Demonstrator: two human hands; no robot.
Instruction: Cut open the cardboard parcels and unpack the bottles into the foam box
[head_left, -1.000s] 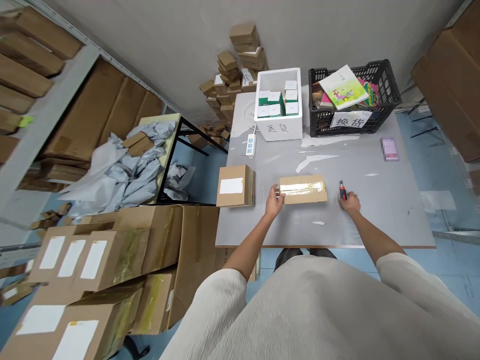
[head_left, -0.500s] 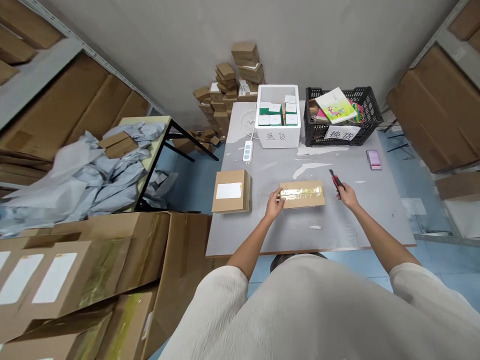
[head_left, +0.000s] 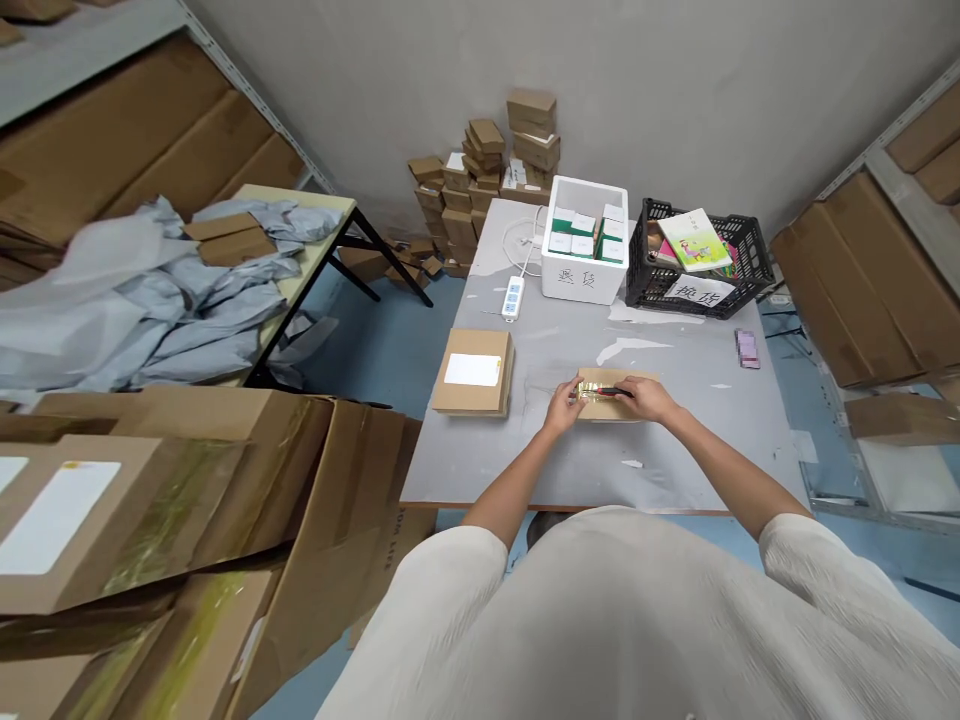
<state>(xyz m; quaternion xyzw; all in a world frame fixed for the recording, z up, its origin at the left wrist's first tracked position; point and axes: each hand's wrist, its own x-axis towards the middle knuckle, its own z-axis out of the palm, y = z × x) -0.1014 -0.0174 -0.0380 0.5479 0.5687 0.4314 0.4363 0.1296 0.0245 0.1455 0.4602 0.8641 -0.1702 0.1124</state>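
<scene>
At the centre of the frame, on the grey table (head_left: 675,470), lies a small flat cardboard box (head_left: 611,394) sealed along its top with glossy tape. It looks light and stiff — thin card that would dent under a hard press — and the tape looks slick, so the bare cardboard ends seem the safer places to hold it. The left hand (head_left: 564,405) does just that, fingers curled and pinching the box's left end. The right hand (head_left: 651,398) rests over the right part of the lid, fingers closed around a red-handled utility knife (head_left: 611,391) that lies along the tape line (blade too small to make out).

Half a second earlier the right hand held the knife up and clear, to the right of the box — now it is down on the lid; the left hand keeps its grip. A labelled box (head_left: 474,371) sits left of centre.
</scene>
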